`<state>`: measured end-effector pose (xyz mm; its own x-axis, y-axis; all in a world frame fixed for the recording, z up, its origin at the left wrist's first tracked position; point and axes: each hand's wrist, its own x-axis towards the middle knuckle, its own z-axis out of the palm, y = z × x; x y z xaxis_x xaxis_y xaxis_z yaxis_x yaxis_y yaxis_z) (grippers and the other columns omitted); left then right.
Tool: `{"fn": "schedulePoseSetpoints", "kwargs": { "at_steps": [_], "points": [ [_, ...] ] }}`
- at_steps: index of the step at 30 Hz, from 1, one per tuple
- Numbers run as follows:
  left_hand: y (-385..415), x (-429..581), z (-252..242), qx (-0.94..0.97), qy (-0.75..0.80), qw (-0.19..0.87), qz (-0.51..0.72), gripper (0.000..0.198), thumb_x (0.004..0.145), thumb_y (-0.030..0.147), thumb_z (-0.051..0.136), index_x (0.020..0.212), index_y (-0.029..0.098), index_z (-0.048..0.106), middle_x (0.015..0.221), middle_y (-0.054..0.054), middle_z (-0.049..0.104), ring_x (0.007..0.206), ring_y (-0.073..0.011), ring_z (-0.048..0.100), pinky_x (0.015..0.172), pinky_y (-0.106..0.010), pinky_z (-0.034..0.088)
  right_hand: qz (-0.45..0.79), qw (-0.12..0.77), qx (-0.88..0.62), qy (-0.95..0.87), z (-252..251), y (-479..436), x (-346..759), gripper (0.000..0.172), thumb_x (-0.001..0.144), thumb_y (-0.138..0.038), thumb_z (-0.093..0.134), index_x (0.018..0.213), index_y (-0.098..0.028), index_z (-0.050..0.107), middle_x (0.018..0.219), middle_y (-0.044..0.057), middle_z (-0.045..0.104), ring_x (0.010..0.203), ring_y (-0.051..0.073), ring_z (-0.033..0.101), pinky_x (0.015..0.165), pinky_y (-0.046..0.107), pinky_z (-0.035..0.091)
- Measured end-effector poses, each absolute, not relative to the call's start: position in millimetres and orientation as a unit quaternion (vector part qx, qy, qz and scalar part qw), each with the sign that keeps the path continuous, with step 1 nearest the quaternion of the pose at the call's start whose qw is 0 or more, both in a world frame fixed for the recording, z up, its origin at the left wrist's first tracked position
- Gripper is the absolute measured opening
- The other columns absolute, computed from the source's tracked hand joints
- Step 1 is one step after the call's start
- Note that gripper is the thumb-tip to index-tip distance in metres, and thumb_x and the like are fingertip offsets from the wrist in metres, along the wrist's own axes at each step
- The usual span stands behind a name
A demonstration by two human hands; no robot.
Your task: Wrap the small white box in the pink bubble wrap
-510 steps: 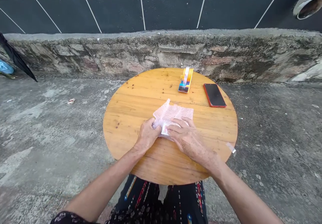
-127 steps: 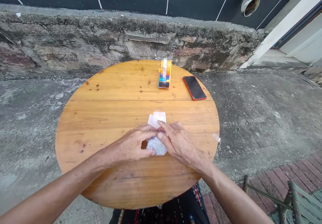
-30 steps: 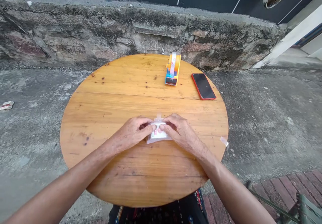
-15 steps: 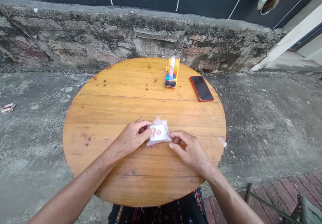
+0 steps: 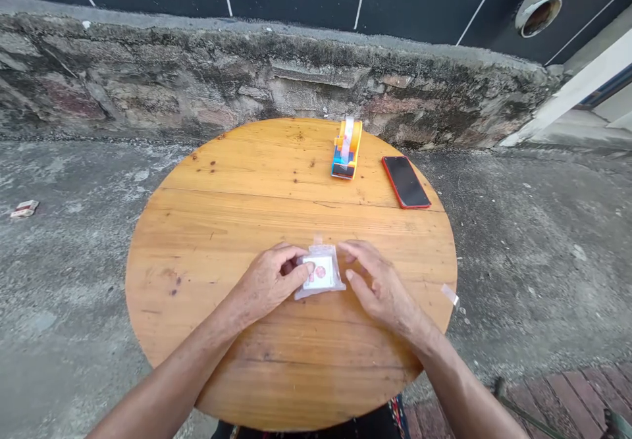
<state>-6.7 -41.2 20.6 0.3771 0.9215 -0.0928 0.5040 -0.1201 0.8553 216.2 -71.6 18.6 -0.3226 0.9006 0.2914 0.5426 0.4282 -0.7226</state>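
A small white box with a pinkish-red round mark, wrapped in clear bubble wrap [image 5: 320,274], lies on the round wooden table [image 5: 222,195]. My left hand [image 5: 276,274] grips its left side, thumb on top and fingers at the far edge. From the wrap's far edge sticks out a short strip of clear tape [image 5: 318,238]. Just right of the packet is my right hand [image 5: 375,281], its thumb and fingers apart with nothing between them.
A yellow and blue tape dispenser [image 5: 347,149] stands at the table's far side. Right of it lies a phone in a red case [image 5: 405,182]. Another tape piece [image 5: 449,295] hangs on the right edge. Behind the table runs a stone wall [image 5: 197,90].
My right hand has come off the packet's right edge and its fingers have opened, moving slightly away from me. The left hand keeps its hold. The whole view has shifted a little.
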Motion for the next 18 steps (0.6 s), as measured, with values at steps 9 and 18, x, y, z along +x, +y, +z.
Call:
{"fn": "schedulePoseSetpoints", "kwargs": {
  "at_steps": [9,18],
  "points": [
    [-39,-4,21,0.713,0.508,0.420,0.238,0.022,0.082,0.034,0.056,0.093,0.019,0.068,0.084,-0.002,0.062,0.073,-0.0154,0.056,0.065,-0.027,0.041,0.296,0.312,-0.477,-0.766,21,-51,212,0.032,0.084,-0.010,0.048,0.111,-0.022,0.059,0.100,0.004,0.069,0.092,0.018,0.063,0.082,0.034,0.050],
    [-40,-4,25,0.720,0.511,0.406,0.235,0.027,0.082,0.039,0.057,0.091,0.017,0.069,0.081,-0.002,0.062,0.070,-0.0150,0.054,0.062,-0.026,0.038,0.426,0.264,-0.590,-0.634,21,4,200,0.016,0.079,-0.022,0.055,0.094,-0.016,0.058,0.068,-0.002,0.066,0.040,0.009,0.055,0.044,0.022,0.041]
  ]
}}
